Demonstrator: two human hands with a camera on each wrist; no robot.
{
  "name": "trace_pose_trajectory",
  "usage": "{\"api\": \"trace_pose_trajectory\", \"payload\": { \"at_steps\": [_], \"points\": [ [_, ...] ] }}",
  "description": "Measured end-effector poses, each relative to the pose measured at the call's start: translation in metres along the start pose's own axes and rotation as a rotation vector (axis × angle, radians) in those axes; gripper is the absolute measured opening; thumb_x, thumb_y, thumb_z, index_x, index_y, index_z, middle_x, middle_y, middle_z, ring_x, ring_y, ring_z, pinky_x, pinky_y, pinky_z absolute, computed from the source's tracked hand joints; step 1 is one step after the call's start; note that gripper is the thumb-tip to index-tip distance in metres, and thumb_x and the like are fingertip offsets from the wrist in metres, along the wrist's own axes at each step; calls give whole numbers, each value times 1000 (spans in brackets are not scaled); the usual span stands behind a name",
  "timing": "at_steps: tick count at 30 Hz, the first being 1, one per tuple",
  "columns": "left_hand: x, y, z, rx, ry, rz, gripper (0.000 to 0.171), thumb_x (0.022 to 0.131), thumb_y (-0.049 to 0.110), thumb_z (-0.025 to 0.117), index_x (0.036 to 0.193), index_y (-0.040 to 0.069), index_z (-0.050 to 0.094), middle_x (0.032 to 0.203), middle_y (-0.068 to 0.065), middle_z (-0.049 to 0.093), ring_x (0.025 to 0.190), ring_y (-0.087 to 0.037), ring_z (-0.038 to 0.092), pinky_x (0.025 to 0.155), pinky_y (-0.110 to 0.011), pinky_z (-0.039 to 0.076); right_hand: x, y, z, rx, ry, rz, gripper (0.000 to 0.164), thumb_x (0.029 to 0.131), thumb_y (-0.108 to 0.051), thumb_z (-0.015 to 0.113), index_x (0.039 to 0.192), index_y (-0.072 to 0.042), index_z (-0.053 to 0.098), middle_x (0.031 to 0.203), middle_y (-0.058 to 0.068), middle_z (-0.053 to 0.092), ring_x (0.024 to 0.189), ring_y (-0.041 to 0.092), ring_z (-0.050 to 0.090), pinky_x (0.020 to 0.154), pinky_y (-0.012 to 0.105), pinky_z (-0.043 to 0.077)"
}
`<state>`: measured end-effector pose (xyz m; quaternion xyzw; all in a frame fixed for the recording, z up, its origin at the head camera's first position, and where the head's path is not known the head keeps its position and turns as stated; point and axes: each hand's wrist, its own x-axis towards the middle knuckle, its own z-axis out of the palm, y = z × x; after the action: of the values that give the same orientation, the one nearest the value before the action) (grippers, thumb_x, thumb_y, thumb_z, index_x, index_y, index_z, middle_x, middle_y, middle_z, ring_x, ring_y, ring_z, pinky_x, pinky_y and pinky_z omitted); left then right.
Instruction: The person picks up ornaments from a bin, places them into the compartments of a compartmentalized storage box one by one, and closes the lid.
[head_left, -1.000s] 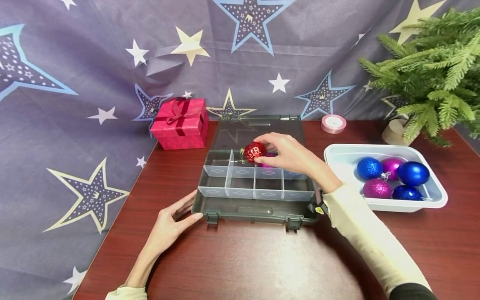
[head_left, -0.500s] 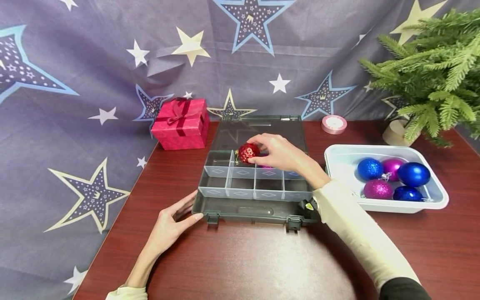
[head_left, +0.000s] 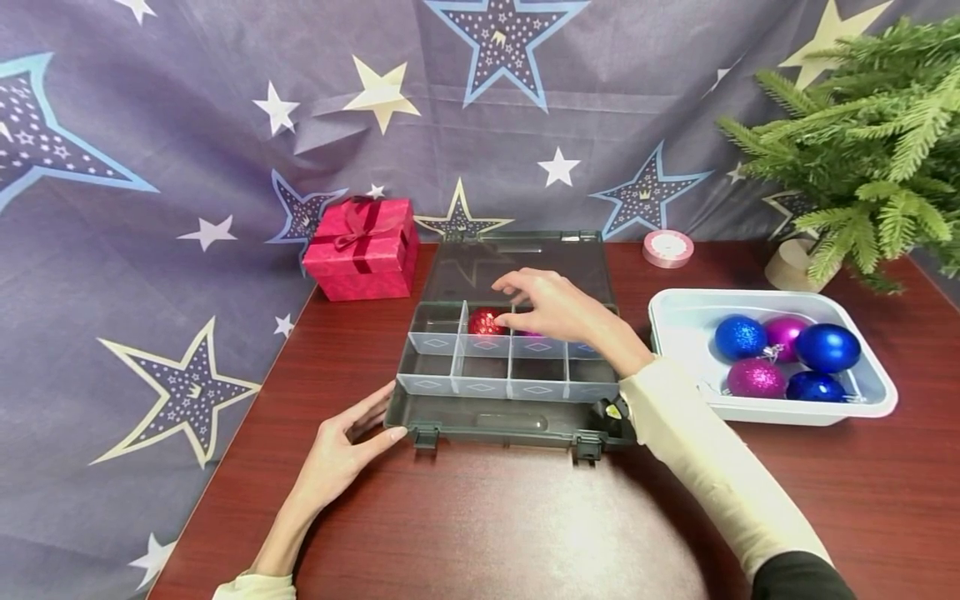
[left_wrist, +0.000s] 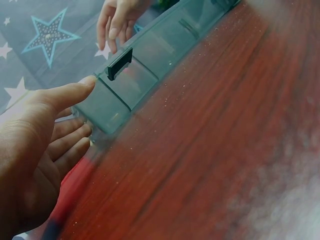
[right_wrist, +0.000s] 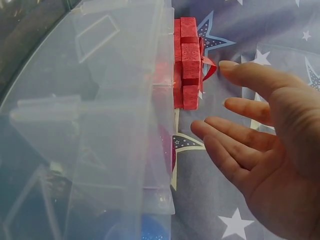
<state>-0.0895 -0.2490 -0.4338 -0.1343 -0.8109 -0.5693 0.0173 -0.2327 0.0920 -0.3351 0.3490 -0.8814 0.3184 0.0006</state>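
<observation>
Right hand (head_left: 551, 307): fingers slightly bent, thumb apart from them; right forearm (head_left: 723, 467) angled forward and leftward. Left hand (head_left: 337, 454): thumb spread from loosely extended fingers.

- Compartment case (head_left: 450, 413): lies open on surface (head_left: 480, 517).
- Red ball (head_left: 485, 322): back row, second cell from left.
- Right hand (head_left: 558, 308): over back row, thumb and fingers parted; thumb contact with ball unclear.
- Left hand (head_left: 337, 450): thumb at case's front-left corner.
- White tray (head_left: 684, 342), right of case: three blue balls (head_left: 827, 347), two magenta balls (head_left: 755, 379).
</observation>
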Motion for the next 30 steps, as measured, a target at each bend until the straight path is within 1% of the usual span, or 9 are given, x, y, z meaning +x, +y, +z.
{"api": "trace_pose_trajectory", "payload": {
  "at_steps": [4,8,14,18,22,24,27,30],
  "points": [
    [0,1,0,2,1,-2,61,91,10,82,148,17,60,139,-6,65,122,-24,66,99,-21,51,-4,0,-3,10,-9,10,45,94,-20,78,132,-1,64,130,19,65,113,29,68,99,45,54],
    [0,1,0,-1,0,-4,61,91,10,82,148,17,60,139,-7,65,122,-24,65,99,-21,50,-10,1,-6,4,-5,16,46,94,-22,78,132,0,64,130,19,65,113,29,68,100,45,53],
    [0,1,1,-8,-3,0,61,91,10,81,148,17,59,139,-8,64,122,-25,65,99,-21,50,-24,4,-14,-8,7,37,49,93,-23,79,134,0,64,131,19,65,115,31,67,101,47,53],
    [1,1,1,-13,-5,5,61,91,9,81,148,16,59,139,-9,64,122,-26,65,100,-21,50,-39,4,-23,-7,36,50,49,94,-21,79,135,-1,63,131,17,65,117,32,66,101,49,52],
    [1,1,0,-9,-4,5,61,91,9,81,148,17,59,140,-9,64,122,-26,65,99,-21,50,-58,6,-31,-37,78,62,49,93,-23,80,134,-2,65,127,14,67,114,31,67,101,50,51],
    [1,1,0,-8,-3,4,61,91,10,81,148,17,60,140,-8,64,122,-26,65,99,-21,50,-68,7,-35,-46,96,74,49,93,-25,80,134,-3,66,124,14,68,112,30,67,99,50,53],
    [1,1,0,-6,-3,-1,61,91,10,82,148,18,60,139,-8,64,122,-25,65,99,-21,50,-85,10,-42,-56,118,101,48,93,-26,80,134,-5,66,120,15,68,109,29,67,92,49,56],
    [1,0,0,-7,-2,-4,61,91,10,82,148,18,60,139,-8,64,122,-25,65,99,-21,50,-103,14,-50,-50,136,136,46,94,-24,80,134,-5,66,119,16,68,108,30,67,89,51,56]
  ]
}}
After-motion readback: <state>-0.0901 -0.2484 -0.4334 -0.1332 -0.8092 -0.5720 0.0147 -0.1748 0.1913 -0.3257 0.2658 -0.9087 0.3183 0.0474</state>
